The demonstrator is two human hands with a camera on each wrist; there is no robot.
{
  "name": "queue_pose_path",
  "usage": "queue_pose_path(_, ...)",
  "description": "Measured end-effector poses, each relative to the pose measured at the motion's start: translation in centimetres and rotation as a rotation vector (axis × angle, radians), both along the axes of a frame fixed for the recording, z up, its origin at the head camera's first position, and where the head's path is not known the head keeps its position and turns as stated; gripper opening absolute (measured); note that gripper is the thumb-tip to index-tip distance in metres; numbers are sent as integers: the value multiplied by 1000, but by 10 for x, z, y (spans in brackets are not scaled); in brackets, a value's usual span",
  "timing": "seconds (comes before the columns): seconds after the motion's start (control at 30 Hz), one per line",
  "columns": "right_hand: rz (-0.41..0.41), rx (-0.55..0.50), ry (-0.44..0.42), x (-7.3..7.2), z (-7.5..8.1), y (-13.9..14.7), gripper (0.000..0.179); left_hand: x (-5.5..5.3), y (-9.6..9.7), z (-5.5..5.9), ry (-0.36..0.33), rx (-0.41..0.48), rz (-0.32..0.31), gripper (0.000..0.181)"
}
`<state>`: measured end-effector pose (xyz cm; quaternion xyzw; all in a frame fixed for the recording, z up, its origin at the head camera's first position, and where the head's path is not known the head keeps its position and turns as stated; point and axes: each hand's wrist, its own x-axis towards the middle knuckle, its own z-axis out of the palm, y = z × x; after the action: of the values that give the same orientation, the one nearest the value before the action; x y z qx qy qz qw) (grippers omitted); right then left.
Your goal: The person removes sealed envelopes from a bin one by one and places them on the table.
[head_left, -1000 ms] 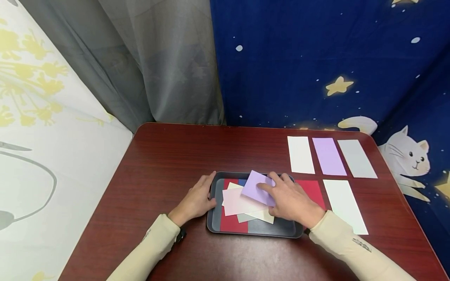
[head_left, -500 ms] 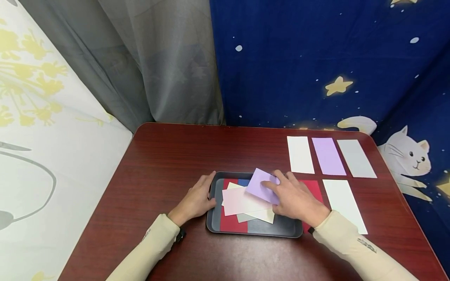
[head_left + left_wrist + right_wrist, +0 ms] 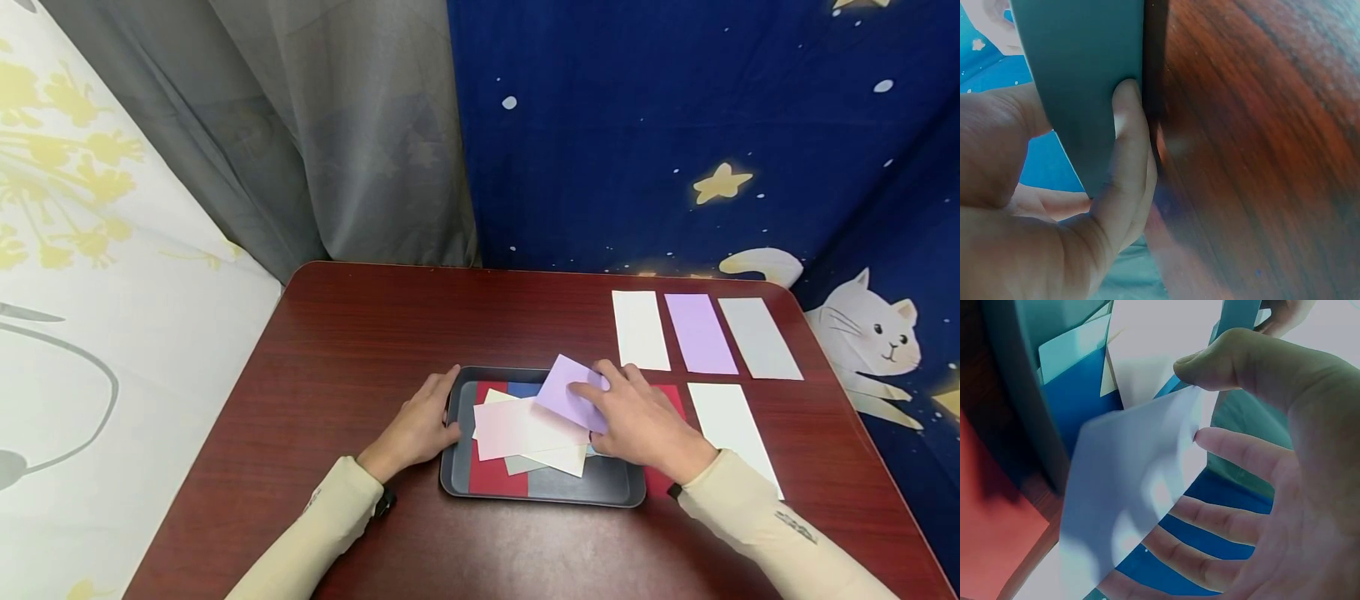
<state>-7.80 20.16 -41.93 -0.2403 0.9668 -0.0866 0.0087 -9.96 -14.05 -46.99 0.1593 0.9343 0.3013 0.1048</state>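
Note:
My left hand (image 3: 416, 421) grips the left wall of a dark grey tray (image 3: 585, 492), thumb over the rim. In the left wrist view its fingers lie against the tray's outer wall (image 3: 1085, 75). Above the tray's right half, my right hand (image 3: 645, 421) pinches a light purple paper card (image 3: 566, 396), tilted up at an angle. The right wrist view shows the thumb and fingers at that card's edge (image 3: 1129, 475). Inside the tray, a pink card (image 3: 517, 429) lies across cream (image 3: 572, 462), grey (image 3: 517, 467), red (image 3: 498, 482) and blue pieces. The right hand hides part of the tray.
On the table's right side, white (image 3: 641, 329), purple (image 3: 701, 333) and grey (image 3: 761, 337) strips lie in a row. Nearer lie another white strip (image 3: 735, 433) and a red one (image 3: 672, 398), partly hidden by my right hand. Curtains hang behind the table.
My right hand has shifted right and slightly up with the purple card, uncovering more of the pink card. The left hand and tray have stayed in place.

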Motion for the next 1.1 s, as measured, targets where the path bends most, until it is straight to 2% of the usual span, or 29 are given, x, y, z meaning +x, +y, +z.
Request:
queue_pose_path(0.57,-79,1,-55,2,6,12,70,0,0,-1,-8,2,2,92)
queue_pose_path(1.1,-104,16,-57,5,4,26,67,0,0,0,-8,2,5,92)
